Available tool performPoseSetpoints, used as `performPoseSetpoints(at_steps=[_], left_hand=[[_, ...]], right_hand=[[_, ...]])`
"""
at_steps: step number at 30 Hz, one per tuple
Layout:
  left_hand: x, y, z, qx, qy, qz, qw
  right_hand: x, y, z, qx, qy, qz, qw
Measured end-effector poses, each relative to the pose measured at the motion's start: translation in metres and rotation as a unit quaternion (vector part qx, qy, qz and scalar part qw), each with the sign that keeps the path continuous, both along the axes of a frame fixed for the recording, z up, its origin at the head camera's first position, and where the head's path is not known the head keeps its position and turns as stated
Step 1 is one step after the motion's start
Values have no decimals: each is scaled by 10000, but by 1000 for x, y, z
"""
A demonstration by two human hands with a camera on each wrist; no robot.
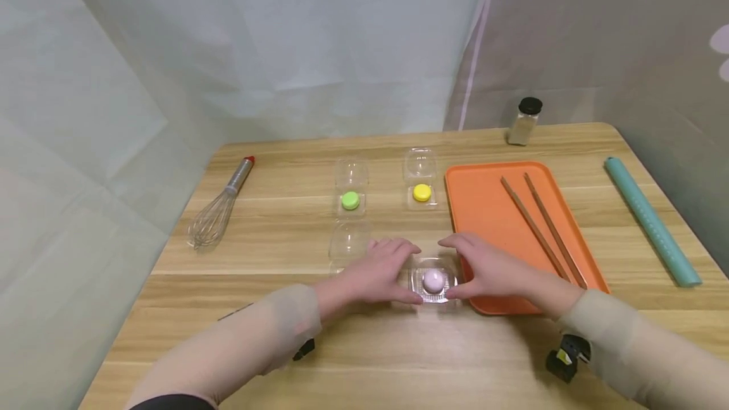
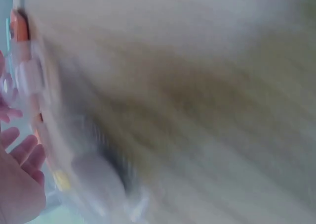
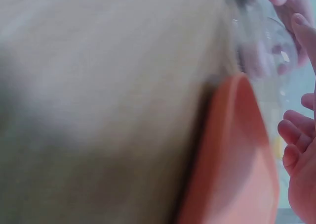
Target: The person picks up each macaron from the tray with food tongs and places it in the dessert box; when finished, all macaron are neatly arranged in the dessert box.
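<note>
Hands face each other across a clear container [image 1: 434, 263] near the middle of the wooden table [image 1: 364, 359]. Your left hand [image 1: 383, 276] and your right hand [image 1: 490, 269] are each about half spread, thumb and fingers parted and slightly bent, gripping nothing. Contact between your fingertips and the plastic cannot be determined. The container holds a lilac macaron [image 1: 434, 281]; your right wrist view shows a clear dome [image 3: 285, 38] above it, which is hard to separate in the head view.

Behind your left hand, note an open container [image 1: 350, 239] with its lid folded back. The head view hides most of its base; your left wrist view shows a blurred pale round shape [image 2: 98, 179] close by, possibly its contents.

Farther back, two open containers hold a green macaron [image 1: 350, 200] and, to its right, a yellow macaron [image 1: 422, 192]. Your right forearm crosses the orange tray [image 1: 478, 192], where two brown sticks [image 1: 534, 225] lie. Outermost are a whisk [image 1: 219, 211] at left, a black-lidded jar [image 1: 523, 126] behind the tray, and a teal rod [image 1: 652, 223] at right.
</note>
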State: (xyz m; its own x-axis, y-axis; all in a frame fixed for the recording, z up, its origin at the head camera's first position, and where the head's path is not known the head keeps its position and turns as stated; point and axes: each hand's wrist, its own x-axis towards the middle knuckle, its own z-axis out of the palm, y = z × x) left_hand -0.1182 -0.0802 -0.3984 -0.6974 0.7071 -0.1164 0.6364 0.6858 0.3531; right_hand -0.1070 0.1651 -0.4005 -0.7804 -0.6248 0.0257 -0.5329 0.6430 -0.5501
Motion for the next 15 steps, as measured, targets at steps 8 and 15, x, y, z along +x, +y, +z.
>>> performPoseSetpoints(at_steps=[8, 15], left_hand=[[-8, -27, 10, -70, 249, 467, 9986], [-16, -54, 9, -98, 509, 689, 9963]], right_hand=[[-20, -14, 14, -347, 41, 88, 9993], [-33, -43, 22, -14, -265, -41, 9996]])
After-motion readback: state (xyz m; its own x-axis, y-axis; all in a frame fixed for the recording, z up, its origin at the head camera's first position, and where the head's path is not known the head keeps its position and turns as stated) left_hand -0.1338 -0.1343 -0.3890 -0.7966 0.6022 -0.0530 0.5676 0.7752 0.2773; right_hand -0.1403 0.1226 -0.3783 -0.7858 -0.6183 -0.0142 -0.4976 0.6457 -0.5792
